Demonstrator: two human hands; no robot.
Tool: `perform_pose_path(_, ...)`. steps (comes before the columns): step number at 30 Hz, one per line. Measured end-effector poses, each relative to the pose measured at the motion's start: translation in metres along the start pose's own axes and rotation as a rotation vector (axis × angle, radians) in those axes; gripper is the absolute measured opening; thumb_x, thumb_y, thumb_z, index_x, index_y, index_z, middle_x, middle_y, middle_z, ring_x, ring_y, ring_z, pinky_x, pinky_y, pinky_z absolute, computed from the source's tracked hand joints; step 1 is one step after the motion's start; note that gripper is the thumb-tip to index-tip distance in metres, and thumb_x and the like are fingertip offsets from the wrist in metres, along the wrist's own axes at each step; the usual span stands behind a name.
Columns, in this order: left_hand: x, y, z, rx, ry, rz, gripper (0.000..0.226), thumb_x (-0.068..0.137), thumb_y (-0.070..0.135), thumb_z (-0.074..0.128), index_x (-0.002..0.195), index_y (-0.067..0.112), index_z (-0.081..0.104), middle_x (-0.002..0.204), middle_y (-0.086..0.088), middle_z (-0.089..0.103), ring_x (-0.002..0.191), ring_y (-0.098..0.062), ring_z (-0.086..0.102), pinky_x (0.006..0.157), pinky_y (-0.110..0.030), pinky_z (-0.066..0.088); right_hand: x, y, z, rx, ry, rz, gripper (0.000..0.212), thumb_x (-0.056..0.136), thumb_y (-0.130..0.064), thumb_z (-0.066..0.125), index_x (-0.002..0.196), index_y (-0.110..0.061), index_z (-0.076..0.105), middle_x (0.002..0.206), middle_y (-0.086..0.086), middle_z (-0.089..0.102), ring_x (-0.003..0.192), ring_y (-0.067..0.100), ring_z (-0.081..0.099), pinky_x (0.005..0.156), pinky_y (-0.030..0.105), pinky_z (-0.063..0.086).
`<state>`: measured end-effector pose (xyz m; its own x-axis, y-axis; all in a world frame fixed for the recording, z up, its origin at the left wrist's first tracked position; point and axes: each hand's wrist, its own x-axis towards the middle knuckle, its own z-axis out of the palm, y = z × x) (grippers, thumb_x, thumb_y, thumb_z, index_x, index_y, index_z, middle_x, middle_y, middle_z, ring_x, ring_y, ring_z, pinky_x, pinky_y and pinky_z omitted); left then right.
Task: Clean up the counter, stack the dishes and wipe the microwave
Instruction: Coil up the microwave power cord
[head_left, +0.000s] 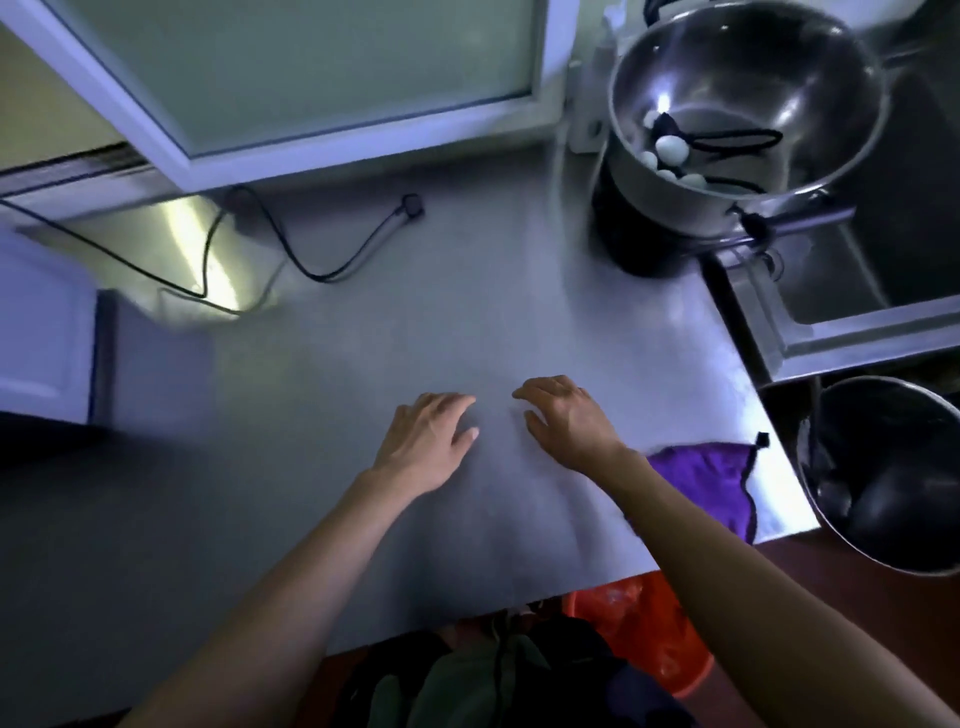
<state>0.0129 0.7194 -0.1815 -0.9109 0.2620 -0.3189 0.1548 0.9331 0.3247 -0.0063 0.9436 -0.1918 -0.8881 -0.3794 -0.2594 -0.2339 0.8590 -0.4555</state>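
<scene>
Both my hands hover low over the steel counter (415, 322), near its front middle. My left hand (426, 441) has relaxed fingers and holds nothing. My right hand (566, 421) sits a short gap to its right, fingers loosely bent, also holding nothing. A purple cloth (711, 483) lies on the counter just right of my right forearm, near the front right corner. The white microwave (41, 343) shows at the left edge. A big steel bowl (748, 98) with several pale eggs (667, 156) stands on a dark base at the back right.
A black power cord (291, 254) loops across the back of the counter. A frosted window (311, 67) runs behind. A steel sink (857, 312) lies to the right, with a dark pot (893, 478) below it. An orange basin (649, 629) sits under the counter's front edge.
</scene>
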Motion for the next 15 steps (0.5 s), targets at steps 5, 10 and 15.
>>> perform_pose_path(5,-0.009,-0.093,-0.031,-0.063,0.07,-0.108,0.048,0.098,0.039,0.054,0.142,0.022,0.049,0.145,0.003,0.053,0.133,-0.023,0.045,0.104,-0.042,0.037,0.064,-0.067,0.01,-0.059,-0.056,-0.068,0.042,0.099,-0.019,0.05,0.14,-0.018,0.054,0.146,0.002,0.051,0.134,0.027,0.043,0.106,0.039,0.039)
perform_pose_path(10,-0.003,-0.178,-0.06,-0.128,0.145,-0.178,0.048,0.098,0.036,0.055,0.143,0.019,0.049,0.145,0.002,0.052,0.133,-0.024,0.044,0.105,-0.043,0.035,0.136,-0.126,0.021,-0.116,-0.093,-0.086,0.043,0.099,-0.021,0.051,0.142,-0.019,0.051,0.147,0.002,0.051,0.134,0.026,0.043,0.106,0.038,0.04)
perform_pose_path(15,0.015,-0.249,-0.094,-0.147,0.23,-0.183,0.049,0.098,0.033,0.055,0.144,0.017,0.047,0.147,0.0,0.049,0.135,-0.024,0.041,0.107,-0.043,0.035,0.211,-0.178,0.033,-0.12,-0.098,-0.064,0.046,0.098,-0.022,0.053,0.143,-0.018,0.051,0.148,0.004,0.05,0.135,0.026,0.042,0.107,0.04,0.04)
